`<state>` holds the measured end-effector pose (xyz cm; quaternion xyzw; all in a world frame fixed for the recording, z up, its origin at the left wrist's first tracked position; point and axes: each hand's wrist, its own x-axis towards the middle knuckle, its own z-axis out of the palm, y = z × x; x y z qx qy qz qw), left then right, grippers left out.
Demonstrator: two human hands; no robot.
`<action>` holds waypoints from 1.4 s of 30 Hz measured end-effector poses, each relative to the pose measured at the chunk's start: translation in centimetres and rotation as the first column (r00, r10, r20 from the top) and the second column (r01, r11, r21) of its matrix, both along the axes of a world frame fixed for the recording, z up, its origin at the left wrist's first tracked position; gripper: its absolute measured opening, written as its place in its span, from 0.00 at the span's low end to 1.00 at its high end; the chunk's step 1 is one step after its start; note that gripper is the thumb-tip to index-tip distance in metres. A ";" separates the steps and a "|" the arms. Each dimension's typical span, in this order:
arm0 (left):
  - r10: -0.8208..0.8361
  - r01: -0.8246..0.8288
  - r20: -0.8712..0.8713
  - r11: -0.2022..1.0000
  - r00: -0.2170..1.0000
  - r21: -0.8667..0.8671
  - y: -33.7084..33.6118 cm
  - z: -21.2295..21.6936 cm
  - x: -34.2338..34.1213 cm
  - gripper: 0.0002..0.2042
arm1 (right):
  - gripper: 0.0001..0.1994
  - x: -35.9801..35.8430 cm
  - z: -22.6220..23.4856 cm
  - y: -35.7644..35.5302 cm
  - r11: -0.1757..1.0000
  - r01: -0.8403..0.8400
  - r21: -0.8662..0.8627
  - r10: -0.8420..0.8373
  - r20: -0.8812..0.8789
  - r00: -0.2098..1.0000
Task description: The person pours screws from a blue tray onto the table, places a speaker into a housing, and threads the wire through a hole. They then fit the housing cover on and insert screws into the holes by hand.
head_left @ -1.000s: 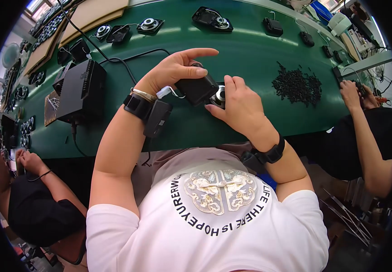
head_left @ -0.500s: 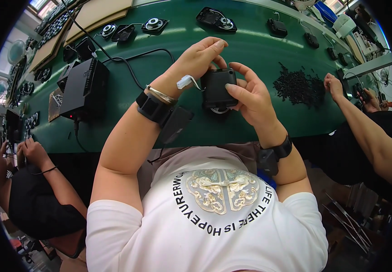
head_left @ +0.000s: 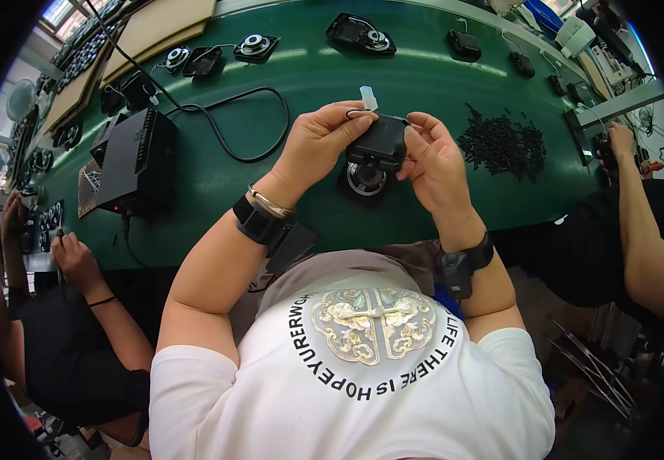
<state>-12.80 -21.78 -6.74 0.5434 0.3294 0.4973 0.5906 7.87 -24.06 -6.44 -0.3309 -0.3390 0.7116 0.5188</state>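
Note:
A black plastic speaker box (head_left: pixel 378 141) is held up between my two hands over the green bench. My left hand (head_left: pixel 322 140) pinches its left edge near the thin wire, thumb on top. From that wire a white connector (head_left: pixel 369 97) sticks up above the box. On the right side of the box, my right hand (head_left: pixel 433 157) grips the edge between thumb and fingers; part of its fingers is hidden behind it. Just below the box shows a round speaker with a silver ring (head_left: pixel 365 179); whether it touches the box I cannot tell.
A heap of small black parts (head_left: pixel 503 144) lies on the green bench (head_left: pixel 232 222) to the right. At left stands a black power box (head_left: pixel 138 161) with a looping black cable (head_left: pixel 259 157). Speaker halves (head_left: pixel 256 47) line the far side. Co-workers' arms (head_left: pixel 639 230) are at both sides.
My left hand has come down from above onto the box's left edge. The connector has swung from the left to above the box. The right co-worker's hand has left the heap.

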 end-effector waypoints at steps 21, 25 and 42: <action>0.501 0.171 -0.447 0.503 0.741 0.847 -0.6 3.7 -0.4 0.08 | 0.36 -2.1 0.6 -2.7 0.632 -0.355 0.689 -0.568 0.723 0.393; 0.180 0.158 -0.501 0.814 0.846 0.559 -0.5 4.2 -0.7 0.06 | 0.35 -2.5 -0.9 -3.2 0.612 -0.383 0.692 -0.639 0.718 0.276; -0.159 0.274 -0.566 0.954 0.809 0.124 0.3 1.6 -0.8 0.07 | 0.35 -2.4 -1.4 -4.2 0.695 -0.331 0.638 -0.624 0.764 0.165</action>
